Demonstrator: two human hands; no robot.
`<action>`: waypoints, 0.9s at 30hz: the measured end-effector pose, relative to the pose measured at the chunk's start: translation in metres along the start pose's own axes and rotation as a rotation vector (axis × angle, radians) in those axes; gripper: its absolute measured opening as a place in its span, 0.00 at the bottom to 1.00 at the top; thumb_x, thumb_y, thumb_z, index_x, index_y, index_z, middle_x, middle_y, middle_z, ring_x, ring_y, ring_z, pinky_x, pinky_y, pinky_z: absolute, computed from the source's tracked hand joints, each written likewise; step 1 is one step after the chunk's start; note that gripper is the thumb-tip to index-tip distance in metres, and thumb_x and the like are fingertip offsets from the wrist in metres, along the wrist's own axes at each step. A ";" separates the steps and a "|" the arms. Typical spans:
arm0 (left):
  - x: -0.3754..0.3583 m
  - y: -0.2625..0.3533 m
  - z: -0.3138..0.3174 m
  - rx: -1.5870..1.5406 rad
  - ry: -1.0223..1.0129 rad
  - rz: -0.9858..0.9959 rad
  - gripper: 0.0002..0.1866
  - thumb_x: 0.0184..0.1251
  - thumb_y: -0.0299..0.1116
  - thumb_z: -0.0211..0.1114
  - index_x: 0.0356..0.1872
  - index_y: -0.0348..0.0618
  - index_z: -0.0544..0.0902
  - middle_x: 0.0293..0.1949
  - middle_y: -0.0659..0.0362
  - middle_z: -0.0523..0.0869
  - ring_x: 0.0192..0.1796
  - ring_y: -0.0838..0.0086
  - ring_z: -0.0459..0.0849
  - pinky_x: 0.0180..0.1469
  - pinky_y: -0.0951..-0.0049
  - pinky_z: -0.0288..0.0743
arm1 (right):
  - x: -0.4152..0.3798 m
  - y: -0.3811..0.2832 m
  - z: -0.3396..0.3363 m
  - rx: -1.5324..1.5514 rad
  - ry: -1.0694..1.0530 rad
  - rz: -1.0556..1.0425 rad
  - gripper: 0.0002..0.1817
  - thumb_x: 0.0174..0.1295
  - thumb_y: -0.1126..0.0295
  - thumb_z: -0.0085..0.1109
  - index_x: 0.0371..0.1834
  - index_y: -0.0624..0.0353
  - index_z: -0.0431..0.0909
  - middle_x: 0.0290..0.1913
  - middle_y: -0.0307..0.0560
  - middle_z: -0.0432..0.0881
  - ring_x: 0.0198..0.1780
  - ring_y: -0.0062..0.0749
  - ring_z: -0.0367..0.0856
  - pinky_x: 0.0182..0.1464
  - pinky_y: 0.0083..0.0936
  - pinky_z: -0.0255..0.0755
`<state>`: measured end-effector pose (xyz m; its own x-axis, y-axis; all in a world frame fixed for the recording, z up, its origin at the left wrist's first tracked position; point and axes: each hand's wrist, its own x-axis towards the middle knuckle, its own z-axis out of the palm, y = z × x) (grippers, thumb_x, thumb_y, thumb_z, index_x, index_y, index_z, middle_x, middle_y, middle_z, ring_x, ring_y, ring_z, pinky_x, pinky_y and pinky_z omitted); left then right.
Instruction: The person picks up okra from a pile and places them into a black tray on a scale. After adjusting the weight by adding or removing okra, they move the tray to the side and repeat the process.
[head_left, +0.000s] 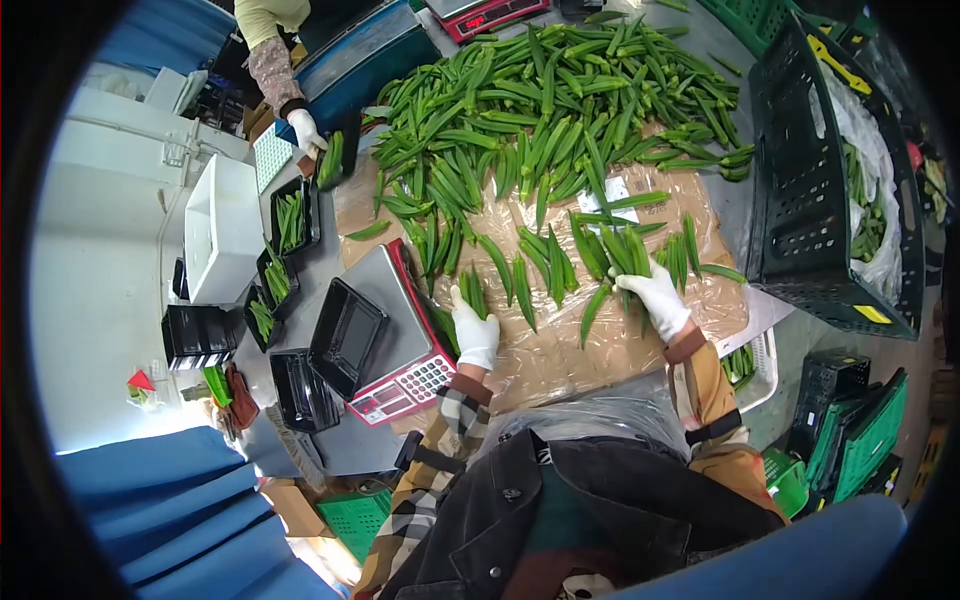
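Observation:
My left hand, in a white glove, is closed around a few okra pods at the left side of the brown cardboard. Farther right, my gloved right hand grips a small bunch of okra, its fingers wrapped at the near ends. Several loose pods lie on the cardboard between both hands. Beyond them spreads a large heap of okra. Beside my left hand stands a red and silver scale with a black tray on it.
More black trays with okra line the left side, near a white foam box. At the upper left, another person's gloved hand holds a tray of okra. A dark crate with a plastic liner rises at the right.

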<state>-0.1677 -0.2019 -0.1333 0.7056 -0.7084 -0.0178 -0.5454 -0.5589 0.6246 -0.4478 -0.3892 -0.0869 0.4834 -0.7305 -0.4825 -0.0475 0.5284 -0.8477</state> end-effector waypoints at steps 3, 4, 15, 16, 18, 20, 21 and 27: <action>-0.006 0.029 -0.020 -0.550 -0.179 -0.153 0.42 0.56 0.19 0.66 0.73 0.38 0.59 0.59 0.48 0.78 0.57 0.62 0.80 0.57 0.66 0.75 | -0.028 -0.008 0.003 0.347 -0.169 0.145 0.22 0.64 0.76 0.60 0.61 0.72 0.73 0.55 0.54 0.85 0.44 0.32 0.86 0.47 0.26 0.81; -0.010 0.051 -0.038 -0.800 -0.295 -0.269 0.37 0.58 0.18 0.65 0.71 0.39 0.63 0.59 0.52 0.79 0.57 0.65 0.81 0.55 0.70 0.77 | -0.035 -0.006 0.005 0.446 -0.223 0.182 0.23 0.64 0.76 0.59 0.62 0.73 0.73 0.55 0.55 0.84 0.44 0.33 0.86 0.48 0.27 0.82; -0.057 0.104 -0.060 -1.361 -0.719 -0.313 0.31 0.70 0.23 0.59 0.73 0.41 0.62 0.65 0.57 0.74 0.65 0.72 0.73 0.69 0.68 0.65 | -0.073 0.012 0.123 0.052 -0.230 -0.048 0.26 0.70 0.62 0.61 0.66 0.65 0.69 0.59 0.44 0.79 0.57 0.24 0.75 0.60 0.24 0.70; -0.058 0.104 -0.069 -1.356 -0.701 -0.306 0.32 0.70 0.23 0.58 0.74 0.41 0.61 0.66 0.57 0.73 0.66 0.72 0.72 0.69 0.69 0.64 | -0.076 0.009 0.129 0.035 -0.254 -0.021 0.27 0.71 0.60 0.60 0.67 0.65 0.69 0.59 0.43 0.79 0.57 0.23 0.75 0.59 0.24 0.70; -0.055 0.098 -0.082 -1.263 -0.656 -0.220 0.32 0.72 0.24 0.57 0.75 0.41 0.58 0.68 0.57 0.71 0.68 0.72 0.70 0.70 0.69 0.63 | -0.078 0.011 0.146 0.007 -0.253 -0.066 0.27 0.72 0.56 0.58 0.65 0.65 0.71 0.56 0.43 0.80 0.55 0.23 0.76 0.58 0.24 0.71; -0.049 0.087 -0.100 -1.076 -0.594 -0.076 0.33 0.73 0.25 0.57 0.76 0.41 0.57 0.69 0.57 0.69 0.69 0.73 0.68 0.70 0.70 0.62 | -0.079 0.008 0.170 -0.030 -0.296 -0.073 0.27 0.73 0.53 0.56 0.63 0.64 0.73 0.53 0.42 0.81 0.53 0.23 0.77 0.56 0.25 0.72; -0.047 0.084 -0.115 -1.030 -0.573 -0.070 0.32 0.76 0.30 0.57 0.76 0.40 0.56 0.68 0.57 0.70 0.68 0.73 0.68 0.70 0.71 0.61 | -0.080 0.004 0.183 -0.053 -0.336 -0.057 0.27 0.73 0.52 0.55 0.62 0.64 0.74 0.52 0.42 0.82 0.53 0.23 0.77 0.55 0.25 0.72; -0.005 0.038 -0.226 -0.795 -0.485 0.016 0.29 0.81 0.41 0.52 0.75 0.38 0.60 0.67 0.55 0.73 0.68 0.73 0.70 0.69 0.72 0.66 | -0.081 -0.005 0.309 0.136 -0.472 -0.110 0.29 0.71 0.51 0.59 0.63 0.64 0.75 0.54 0.48 0.83 0.54 0.28 0.78 0.57 0.26 0.72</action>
<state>-0.0899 -0.1219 0.0663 0.3362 -0.9165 -0.2168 0.0435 -0.2149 0.9757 -0.2163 -0.1989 0.0252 0.8233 -0.5262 -0.2129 0.1251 0.5340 -0.8362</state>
